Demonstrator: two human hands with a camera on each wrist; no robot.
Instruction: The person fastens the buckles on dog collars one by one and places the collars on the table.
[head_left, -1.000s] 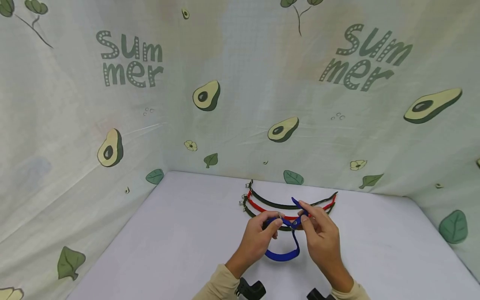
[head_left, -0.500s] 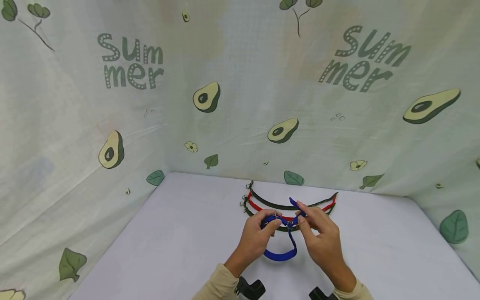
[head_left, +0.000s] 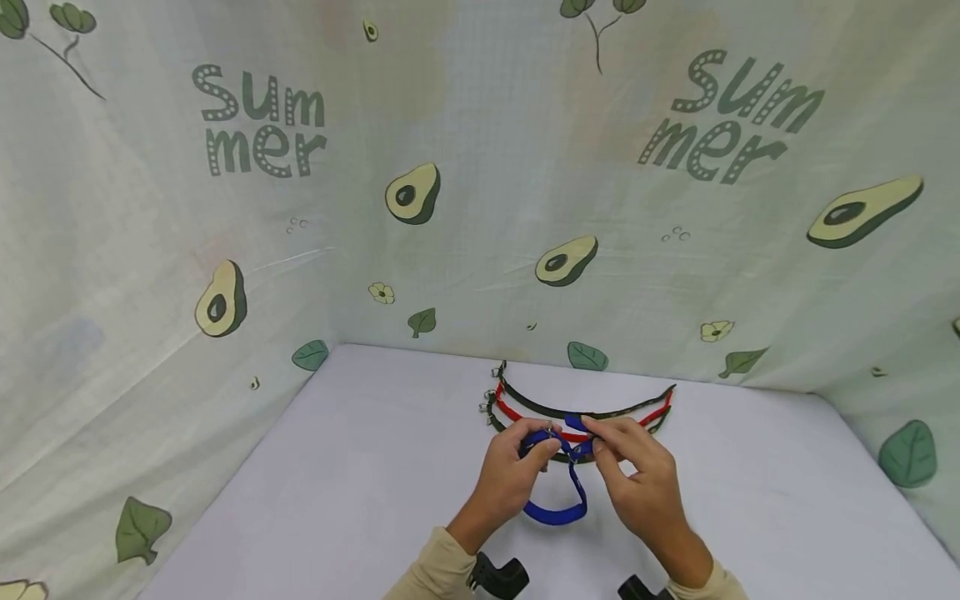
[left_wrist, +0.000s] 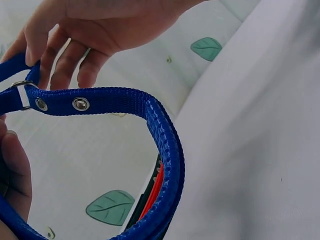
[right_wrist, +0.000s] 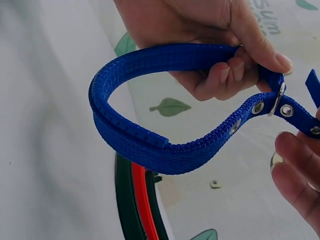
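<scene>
A blue webbing pet collar [head_left: 555, 515] is held above the table, its loop hanging down between the hands. In the head view my left hand [head_left: 504, 473] pinches its metal-fitted end between thumb and fingers. My right hand [head_left: 647, 477] pinches the free end, whose tip [head_left: 573, 422] lies close to the left fingertips. The right wrist view shows the eyeleted strap [right_wrist: 245, 112] running through a metal ring [right_wrist: 277, 99] beside the left thumb [right_wrist: 275, 61]. Seen from the left wrist, the right hand [left_wrist: 95, 30] holds a bent part of the strap. The left fingers partly hide the fittings.
Behind the hands, two dark green collars, the far one [head_left: 555, 410] and a near one [head_left: 495, 417], lie curved on the white table [head_left: 337, 483] with a red collar [head_left: 513, 414] between them. A patterned cloth wall [head_left: 480, 292] stands at the back and sides.
The strap's free tip, which pointed upward past the right fingers, is now lower and folded toward the left hand. The right hand and the hanging loop have shifted slightly left; the left hand barely moves.
</scene>
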